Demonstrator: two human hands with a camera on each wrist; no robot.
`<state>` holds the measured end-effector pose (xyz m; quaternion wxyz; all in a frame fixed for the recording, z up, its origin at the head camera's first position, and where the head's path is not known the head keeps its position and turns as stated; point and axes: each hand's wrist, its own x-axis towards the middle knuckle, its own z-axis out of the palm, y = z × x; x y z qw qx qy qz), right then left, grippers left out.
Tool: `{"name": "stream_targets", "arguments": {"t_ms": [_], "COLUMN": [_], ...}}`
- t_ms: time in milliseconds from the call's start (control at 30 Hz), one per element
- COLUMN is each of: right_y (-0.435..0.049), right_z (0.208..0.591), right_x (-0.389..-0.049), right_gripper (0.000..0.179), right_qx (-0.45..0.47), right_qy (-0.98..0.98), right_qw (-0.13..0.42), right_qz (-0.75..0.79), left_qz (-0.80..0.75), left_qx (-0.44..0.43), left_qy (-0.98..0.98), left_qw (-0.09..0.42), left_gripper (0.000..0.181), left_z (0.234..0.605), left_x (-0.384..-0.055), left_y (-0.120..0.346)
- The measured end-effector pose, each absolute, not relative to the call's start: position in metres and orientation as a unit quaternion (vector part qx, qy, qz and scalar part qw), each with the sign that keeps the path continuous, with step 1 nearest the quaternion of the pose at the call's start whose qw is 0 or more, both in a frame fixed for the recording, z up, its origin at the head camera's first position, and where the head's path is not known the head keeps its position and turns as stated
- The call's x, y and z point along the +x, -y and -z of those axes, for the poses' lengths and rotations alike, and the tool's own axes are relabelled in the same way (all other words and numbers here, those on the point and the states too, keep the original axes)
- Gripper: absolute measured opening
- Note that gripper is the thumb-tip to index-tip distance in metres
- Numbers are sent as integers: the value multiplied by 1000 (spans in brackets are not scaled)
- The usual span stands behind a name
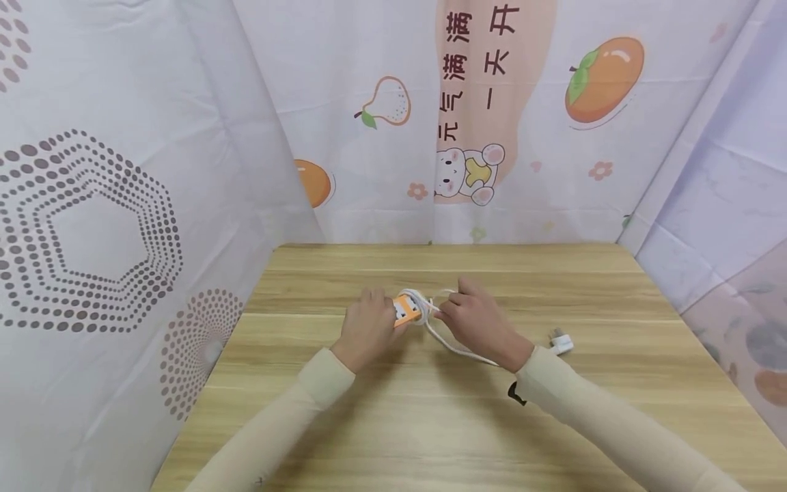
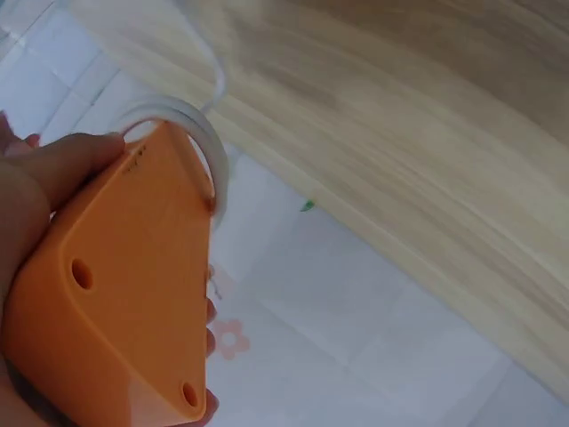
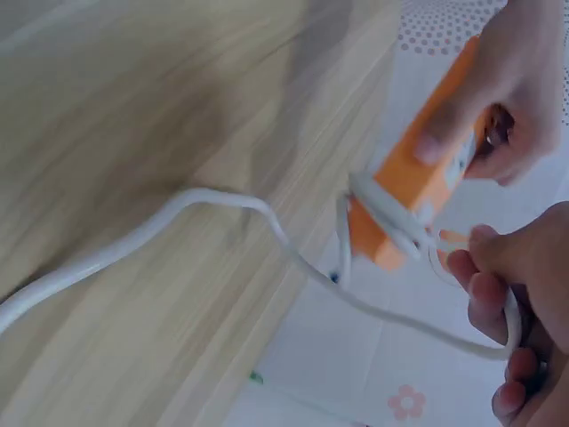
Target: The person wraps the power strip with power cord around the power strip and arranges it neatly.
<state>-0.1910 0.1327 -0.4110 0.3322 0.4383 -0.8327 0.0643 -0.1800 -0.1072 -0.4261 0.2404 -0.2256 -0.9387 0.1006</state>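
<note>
My left hand [image 1: 369,329] grips an orange power strip [image 2: 147,267] with a white socket face. The left wrist view looks at its plain orange side with two round holes, the thumb lying along one edge. White cord [image 3: 384,212] loops around the strip's far end. In the right wrist view my right hand [image 3: 538,298] holds the cord in curled fingers, with thumb and index finger close together near the wrapped end. A slack length of cord [image 1: 458,350] runs from there under the right forearm to a white plug [image 1: 561,342] lying on the table.
The wood-grain table [image 1: 393,437] spreads beneath both hands. A printed white curtain [image 1: 369,55] hangs along its back edge, with more sheets at the left and right sides. A small black item [image 1: 517,394] shows beside the right sleeve.
</note>
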Motion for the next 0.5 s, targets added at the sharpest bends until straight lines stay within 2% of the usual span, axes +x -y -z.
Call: {"name": "stream_targets", "arguments": {"t_ms": [167, 300, 500], "right_y": [-125, -119, -121], "right_z": [412, 413, 418], "right_x": [-183, -177, -173], "right_gripper": [17, 20, 24], "right_qx": [415, 397, 394], "right_qy": [848, 864, 867], "right_qw": [312, 284, 278], "right_qz": [-105, -122, -128], "left_qz": [-109, -66, 5], "left_qx": [-204, -175, -175], "left_qy": [932, 935, 936], "left_qw": [279, 300, 305], "left_gripper": [66, 66, 64], "left_z": [422, 422, 424], "left_x": [-186, -189, -189], "left_y": [107, 109, 112]}}
